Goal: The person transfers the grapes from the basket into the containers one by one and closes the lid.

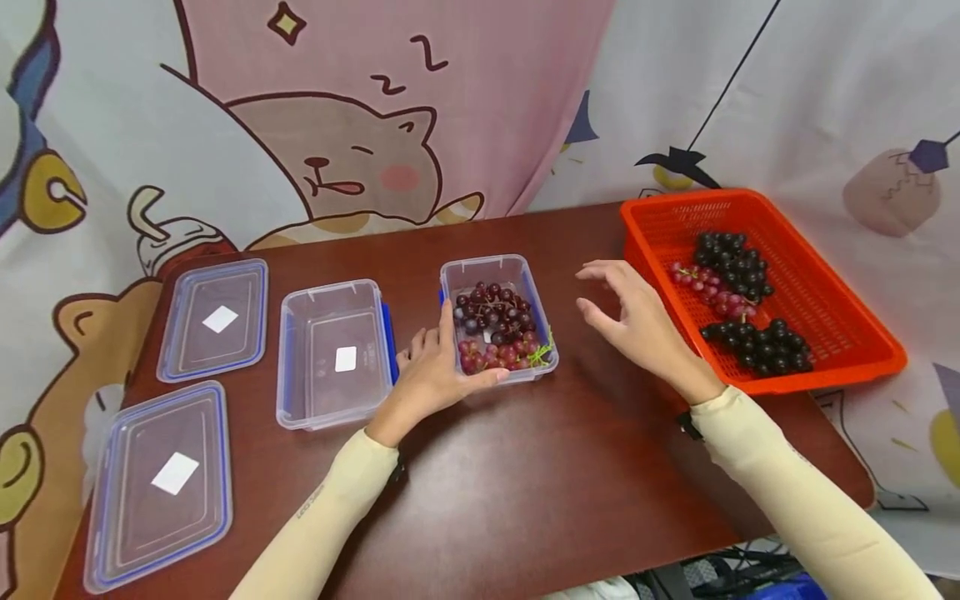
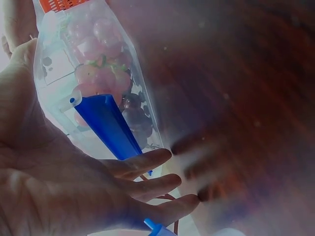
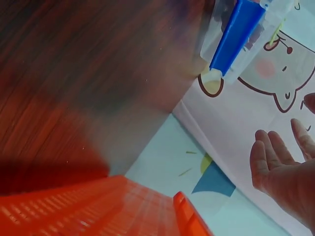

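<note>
In the head view a small clear plastic container (image 1: 542, 360) with blue latches holds dark grapes (image 1: 498, 312) and red grapes (image 1: 504, 354) with a bit of green stem. My left hand (image 1: 432, 375) is at its left front corner, fingers extended along the left side and thumb by the front rim. The left wrist view shows those fingers (image 2: 147, 162) beside a blue latch (image 2: 110, 125). My right hand (image 1: 637, 321), fingers spread and slightly bent, hovers empty between this container and the red plastic basket (image 1: 851, 312). It appears empty in the right wrist view too.
Black grapes (image 1: 757, 346) and a red bunch (image 1: 711, 287) lie in the basket. Left of my left hand stands an empty larger container (image 1: 303, 375). Two clear lids, a smaller one (image 1: 213, 350) and a larger one (image 1: 150, 525), lie at the table's left edge.
</note>
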A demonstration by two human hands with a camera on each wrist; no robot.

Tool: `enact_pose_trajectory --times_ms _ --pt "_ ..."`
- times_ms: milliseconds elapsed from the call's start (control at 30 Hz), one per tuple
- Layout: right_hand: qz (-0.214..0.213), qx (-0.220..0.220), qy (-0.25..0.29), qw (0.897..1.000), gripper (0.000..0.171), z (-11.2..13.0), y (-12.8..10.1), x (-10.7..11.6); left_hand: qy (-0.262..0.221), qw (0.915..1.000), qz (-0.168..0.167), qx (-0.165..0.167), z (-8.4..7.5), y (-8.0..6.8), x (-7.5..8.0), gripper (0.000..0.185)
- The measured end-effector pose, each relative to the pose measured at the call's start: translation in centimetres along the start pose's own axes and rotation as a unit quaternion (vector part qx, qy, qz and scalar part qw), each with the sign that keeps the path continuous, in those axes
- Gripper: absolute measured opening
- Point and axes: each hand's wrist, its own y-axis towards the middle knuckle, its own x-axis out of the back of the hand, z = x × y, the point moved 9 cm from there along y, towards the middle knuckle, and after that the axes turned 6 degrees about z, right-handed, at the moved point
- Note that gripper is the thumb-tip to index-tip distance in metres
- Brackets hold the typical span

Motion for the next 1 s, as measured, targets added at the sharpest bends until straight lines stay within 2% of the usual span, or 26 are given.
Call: enact_pose_trajectory --times_ms 167,433,667,1000 --pt "-0.021 -0.007 -0.001 1.000 0.040 -0.3 0.2 1.4 -0.001 0.9999 -0.011 -0.004 -0.2 0.1 0.6 0.143" --pt "-0.054 -0.028 -0.001 0.998 0.036 -0.8 -0.2 3.9 0.001 0.9995 -0.027 -0.015 -0.2 0.2 0.6 0.145" --pt "-0.078 -0.050 -0.007 0.996 0.032 -1.8 -0.5 6.0 0.007 0.9995 -0.027 -0.016 -0.3 0.3 0.4 0.145" --pt "-0.089 -0.077 -0.027 0.993 0.036 -3.8 -1.7 7.4 0.013 0.9997 -0.021 -0.008 -0.2 0.2 0.4 0.143"
